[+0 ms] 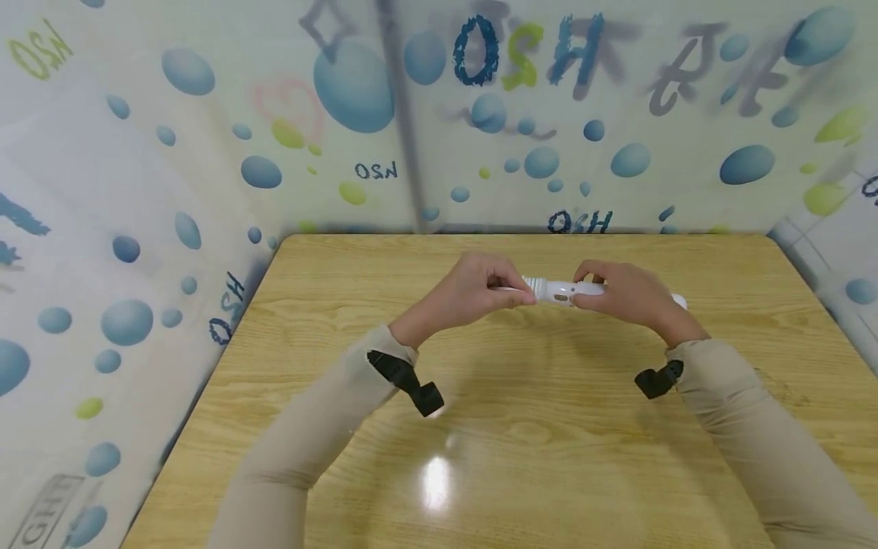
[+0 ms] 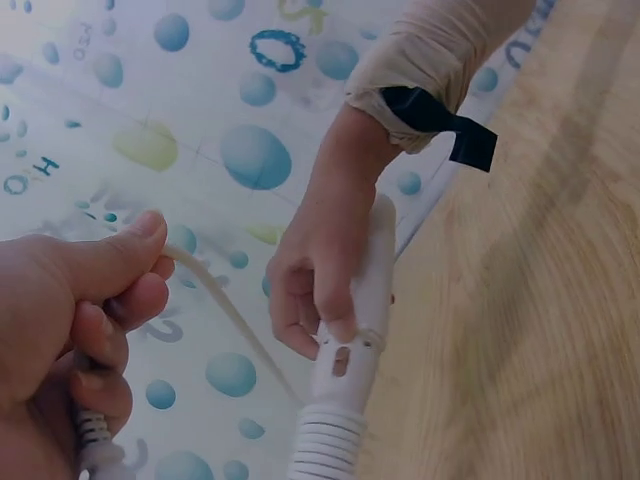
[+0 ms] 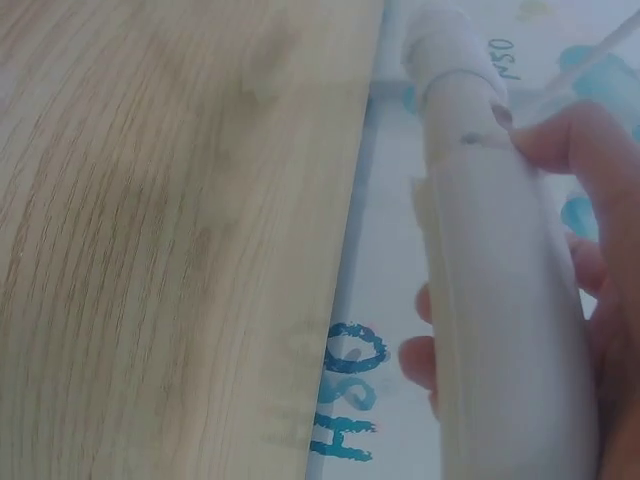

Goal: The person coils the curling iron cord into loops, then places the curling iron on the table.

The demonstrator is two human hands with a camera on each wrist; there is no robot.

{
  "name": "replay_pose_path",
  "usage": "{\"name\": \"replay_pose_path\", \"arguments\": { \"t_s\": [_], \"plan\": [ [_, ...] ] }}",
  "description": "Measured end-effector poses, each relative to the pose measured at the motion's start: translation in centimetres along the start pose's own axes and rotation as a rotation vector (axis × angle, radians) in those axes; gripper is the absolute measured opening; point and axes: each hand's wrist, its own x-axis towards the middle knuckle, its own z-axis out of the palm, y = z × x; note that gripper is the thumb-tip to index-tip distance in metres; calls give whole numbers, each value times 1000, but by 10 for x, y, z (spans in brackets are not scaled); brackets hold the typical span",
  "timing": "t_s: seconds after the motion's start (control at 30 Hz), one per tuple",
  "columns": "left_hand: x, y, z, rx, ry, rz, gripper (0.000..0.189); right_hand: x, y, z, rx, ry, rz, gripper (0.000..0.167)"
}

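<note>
A white tube-shaped appliance (image 1: pixel 561 293) with a ribbed neck (image 2: pixel 327 440) and a small oval slot is held lengthwise above the far part of the table. My right hand (image 1: pixel 627 293) grips its smooth body, the thumb near the slot in the right wrist view. Between thumb and forefinger my left hand (image 1: pixel 480 284) pinches a thin white cord (image 2: pixel 232 312), which runs toward the ribbed neck. Lower in that hand, curled fingers hold a pale piece with a ribbed sleeve (image 2: pixel 93 428); the palm hides the rest of it.
The wooden table (image 1: pixel 535 442) extends beneath both forearms, with a bright reflection on its near part. A wall covering (image 1: pixel 480 191) printed with blue and green bubbles stands at its back and left edges. Black straps (image 1: pixel 405 381) sit on both wrists.
</note>
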Motion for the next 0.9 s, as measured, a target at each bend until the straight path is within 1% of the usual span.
{"name": "replay_pose_path", "arguments": {
  "t_s": [0.07, 0.13, 0.23, 0.37, 0.5, 0.6, 0.7, 0.8, 0.9],
  "plan": [
    [-3, -3, 3, -20, 9, -33, 8, 1, 0, -1, -9, 33, 18, 43],
    [-7, -7, 6, -34, 21, -46, 9, 2, -1, -2, -8, 71, 31, 44],
    [-11, -11, 11, -82, 43, -65, 10, 4, -3, -5, 14, 137, 55, 44],
    [-19, -19, 17, -161, 80, -88, 9, 3, -6, -8, 98, 206, 95, 45],
    [-25, -30, 21, -197, 119, -125, 9, -1, -5, -11, 205, 248, 114, 45],
    [-29, -41, 24, -209, 144, -166, 10, -3, -3, -12, 296, 267, 102, 41],
    [-32, -54, 26, -231, 178, -188, 11, -4, -3, -14, 395, 282, 66, 35],
    [-34, -65, 27, -268, 229, -192, 12, -7, -7, -17, 468, 292, 27, 31],
    [-33, -75, 26, -325, 295, -199, 13, -10, -12, -21, 516, 291, -2, 28]
  ]
}}
